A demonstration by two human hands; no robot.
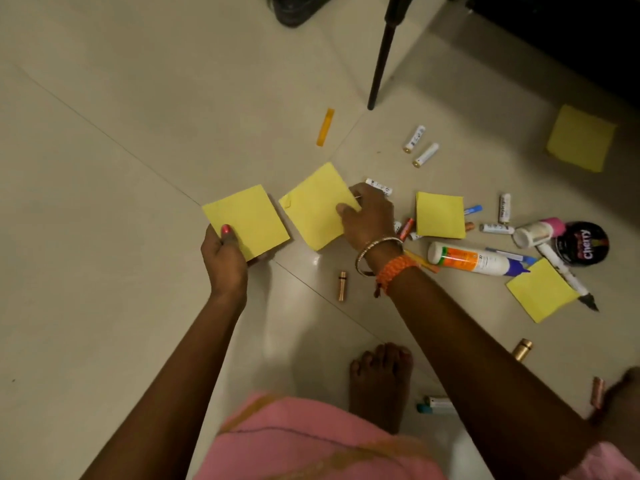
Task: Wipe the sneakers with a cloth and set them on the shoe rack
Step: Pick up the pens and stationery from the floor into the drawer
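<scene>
No sneaker, cloth or shoe rack can be made out for certain; a dark, blurred object (294, 10) lies at the top edge of the tiled floor. My left hand (225, 261) grips the near corner of a yellow paper square (247, 220), thumb on top. My right hand (369, 218) pinches the right edge of a second yellow paper square (313, 207) lying on the floor beside the first, with the thumb pressed on its face.
More yellow squares (440, 214) (540, 289) (581, 142) lie to the right among several batteries (414, 138), a white glue bottle (467, 258), a marker (568, 275) and a black Cherry tin (585, 242). A black pole (381, 60) stands behind. My bare foot (381, 379) is near.
</scene>
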